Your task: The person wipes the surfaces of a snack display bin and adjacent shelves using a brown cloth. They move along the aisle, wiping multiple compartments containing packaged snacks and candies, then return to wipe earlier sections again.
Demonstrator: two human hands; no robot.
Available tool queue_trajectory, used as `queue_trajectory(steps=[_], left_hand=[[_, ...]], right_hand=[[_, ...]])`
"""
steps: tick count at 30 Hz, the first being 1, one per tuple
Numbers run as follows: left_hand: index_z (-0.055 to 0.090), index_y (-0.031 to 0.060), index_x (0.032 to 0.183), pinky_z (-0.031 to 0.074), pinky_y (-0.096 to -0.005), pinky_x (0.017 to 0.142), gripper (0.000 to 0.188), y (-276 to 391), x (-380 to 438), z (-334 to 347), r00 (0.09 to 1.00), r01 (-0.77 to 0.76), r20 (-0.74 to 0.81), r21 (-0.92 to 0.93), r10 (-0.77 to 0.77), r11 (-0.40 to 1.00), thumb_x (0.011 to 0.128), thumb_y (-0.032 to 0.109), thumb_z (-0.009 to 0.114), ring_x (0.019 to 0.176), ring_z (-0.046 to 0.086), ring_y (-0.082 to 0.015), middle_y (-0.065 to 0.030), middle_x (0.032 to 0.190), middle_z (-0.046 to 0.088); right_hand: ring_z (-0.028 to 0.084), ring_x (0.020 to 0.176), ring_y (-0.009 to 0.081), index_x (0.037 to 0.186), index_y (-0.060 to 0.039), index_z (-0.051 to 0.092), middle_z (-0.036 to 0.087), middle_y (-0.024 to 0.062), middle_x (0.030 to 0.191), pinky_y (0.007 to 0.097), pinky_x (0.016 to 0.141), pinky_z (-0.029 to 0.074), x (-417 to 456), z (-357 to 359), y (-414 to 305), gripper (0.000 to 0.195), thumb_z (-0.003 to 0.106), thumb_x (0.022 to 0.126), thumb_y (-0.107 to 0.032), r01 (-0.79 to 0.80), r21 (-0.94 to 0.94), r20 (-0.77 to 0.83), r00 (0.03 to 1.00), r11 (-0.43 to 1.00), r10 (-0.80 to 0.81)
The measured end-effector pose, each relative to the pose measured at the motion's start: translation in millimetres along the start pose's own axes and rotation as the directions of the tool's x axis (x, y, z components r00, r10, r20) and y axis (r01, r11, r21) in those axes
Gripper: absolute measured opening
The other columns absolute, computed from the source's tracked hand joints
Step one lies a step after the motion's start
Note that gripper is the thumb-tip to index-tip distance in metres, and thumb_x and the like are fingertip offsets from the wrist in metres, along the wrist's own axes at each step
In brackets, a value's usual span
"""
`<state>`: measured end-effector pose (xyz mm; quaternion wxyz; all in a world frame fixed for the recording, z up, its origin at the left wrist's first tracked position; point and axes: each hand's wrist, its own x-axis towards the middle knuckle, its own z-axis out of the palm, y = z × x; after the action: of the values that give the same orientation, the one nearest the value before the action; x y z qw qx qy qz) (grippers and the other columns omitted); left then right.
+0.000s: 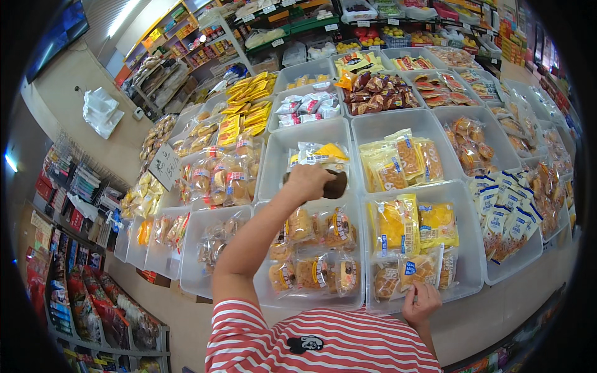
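Observation:
My left hand (310, 183) reaches over a translucent plastic bin, its fingers closed on a dark brown cloth (335, 185). Just beyond it, packaged cakes (322, 153) in clear and yellow wrapping lie in that bin. My right hand (422, 300) is at the near edge of another bin (471, 261), with its fingertips at a clear bread packet (419, 270); whether they grip it cannot be told. Yellow bread packets (394, 226) stand behind that packet. Wrapped round cakes (312, 272) fill the bin between my arms.
More bins of wrapped pastries surround these, with brown packets (380, 93) farther back. A handwritten sign (165, 166) stands at the left. Produce shelves (298, 28) line the back, and a snack rack (107, 317) stands at the lower left.

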<state>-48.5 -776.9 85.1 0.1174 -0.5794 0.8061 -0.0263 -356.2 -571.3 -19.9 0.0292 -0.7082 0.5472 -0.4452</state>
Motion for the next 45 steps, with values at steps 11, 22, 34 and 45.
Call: queue_trajectory(steps=[11, 22, 34, 45], left_hand=[[0.068, 0.0275, 0.093, 0.049, -0.0375, 0.071, 0.02, -59.7, -20.5, 20.5, 0.969, 0.134, 0.173, 0.242, -0.178, 0.961, 0.076, 0.021, 0.06, 0.087, 0.063, -0.0254, -0.0077, 0.086, 0.064], [0.066, 0.0259, 0.099, 0.048, -0.0389, 0.063, 0.036, -3.5, 28.8, -30.8, 0.96, -0.111, -0.236, 0.174, 0.151, 0.979, 0.068, 0.009, 0.059, 0.077, 0.061, -0.0277, -0.0101, 0.081, 0.059], [0.062, 0.0256, 0.107, 0.048, -0.0397, 0.06, 0.047, 160.3, 132.4, -46.1, 0.765, -0.466, -0.449, 0.107, 0.461, 0.878, 0.064, 0.007, 0.06, 0.071, 0.06, -0.0294, -0.0107, 0.085, 0.056], [0.065, 0.0299, 0.102, 0.049, -0.0387, 0.071, 0.034, 182.1, 154.5, -34.5, 0.836, -0.467, -0.216, 0.205, 0.505, 0.86, 0.075, 0.012, 0.057, 0.083, 0.061, -0.027, -0.0084, 0.093, 0.058]], right_hand=[[0.052, 0.057, 0.0286, 0.08, -0.0041, 0.059, 0.053, 0.009, 0.064, 0.0392, 0.049, 0.038, -1.4, -1.8, 0.0, 0.012, 0.059, 0.068, -0.006, -0.008, -0.036, 0.03, 1.0, 0.999, 0.009], [0.053, 0.054, 0.0253, 0.075, -0.0074, 0.059, 0.053, 0.0067, 0.062, 0.038, 0.048, 0.04, -6.9, 4.3, 3.5, 0.012, 0.061, 0.064, -0.011, -0.02, -0.075, 0.011, 1.0, 0.997, 0.021], [0.055, 0.052, 0.0186, 0.072, -0.0099, 0.062, 0.054, 0.0026, 0.06, 0.0308, 0.047, 0.044, -6.0, 4.3, -4.5, 0.006, 0.063, 0.07, -0.015, -0.051, -0.091, -0.167, 0.985, 0.994, 0.036], [0.055, 0.056, 0.0186, 0.077, -0.0081, 0.061, 0.054, 0.0032, 0.064, 0.0309, 0.049, 0.043, -11.1, 12.0, -6.4, 0.009, 0.063, 0.071, -0.013, -0.084, -0.05, -0.222, 0.973, 0.995, 0.071]])
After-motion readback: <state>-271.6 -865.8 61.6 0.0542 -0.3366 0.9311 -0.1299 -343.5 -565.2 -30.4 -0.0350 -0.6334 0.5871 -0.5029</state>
